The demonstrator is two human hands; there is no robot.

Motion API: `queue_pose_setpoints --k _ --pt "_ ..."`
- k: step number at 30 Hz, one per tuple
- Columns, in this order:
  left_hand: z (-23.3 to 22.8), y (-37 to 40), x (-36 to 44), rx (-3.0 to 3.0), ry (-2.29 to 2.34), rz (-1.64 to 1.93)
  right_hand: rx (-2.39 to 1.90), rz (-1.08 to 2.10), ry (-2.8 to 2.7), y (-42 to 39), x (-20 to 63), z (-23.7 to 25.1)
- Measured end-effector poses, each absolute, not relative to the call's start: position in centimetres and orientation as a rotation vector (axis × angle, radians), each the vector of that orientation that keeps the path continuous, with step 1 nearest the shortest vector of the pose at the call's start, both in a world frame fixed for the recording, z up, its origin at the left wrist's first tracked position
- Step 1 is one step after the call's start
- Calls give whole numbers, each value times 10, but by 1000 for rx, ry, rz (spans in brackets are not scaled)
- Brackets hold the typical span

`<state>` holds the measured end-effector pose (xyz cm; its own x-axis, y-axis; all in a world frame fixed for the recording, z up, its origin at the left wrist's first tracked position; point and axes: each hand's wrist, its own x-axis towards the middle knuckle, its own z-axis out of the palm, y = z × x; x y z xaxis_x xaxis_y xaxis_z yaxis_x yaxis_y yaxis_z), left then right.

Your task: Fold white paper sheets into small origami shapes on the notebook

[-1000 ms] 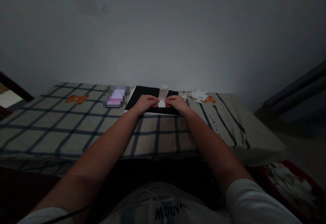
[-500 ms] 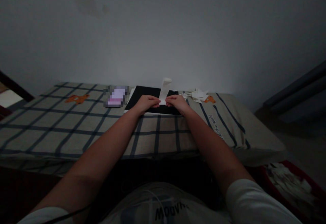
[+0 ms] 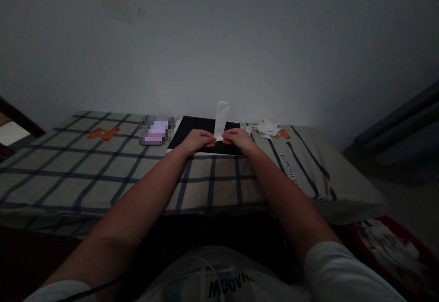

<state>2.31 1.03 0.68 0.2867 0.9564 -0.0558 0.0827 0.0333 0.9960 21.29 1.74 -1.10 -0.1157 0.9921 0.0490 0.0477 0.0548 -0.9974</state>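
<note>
A white paper strip [image 3: 222,118] stands up between my hands, its lower end pinched at both sides. My left hand [image 3: 200,139] grips the left edge between thumb and fingers. On the right edge, my right hand [image 3: 238,138] has the same kind of pinch. Both hands are over a black flat folder or board [image 3: 196,126], with white sheets showing at its left side. To the right of the board lies a loose heap of white paper strips [image 3: 267,128].
A phone [image 3: 157,130], its picture blurred, lies left of the board. The checked tablecloth [image 3: 137,192] covers the table, which stands against a grey wall [image 3: 219,41]. Below at right is a red container [image 3: 387,224] with whitish scraps in it.
The strip's top end, curled over to the right before, now stands straighter and a little higher. My hands have stayed in nearly the same place.
</note>
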Motion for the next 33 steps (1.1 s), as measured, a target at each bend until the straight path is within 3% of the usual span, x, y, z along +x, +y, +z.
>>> queue_pose_setpoints --k 9,20,33 --pt "3 12 21 1527 1116 886 -1130 1136 -1325 16 211 -5" --pt "-2 17 21 1626 1137 1334 -1122 1205 -1493 16 211 -12" --pt "-6 17 28 1500 964 1262 -1063 907 -1722 8 200 -10"
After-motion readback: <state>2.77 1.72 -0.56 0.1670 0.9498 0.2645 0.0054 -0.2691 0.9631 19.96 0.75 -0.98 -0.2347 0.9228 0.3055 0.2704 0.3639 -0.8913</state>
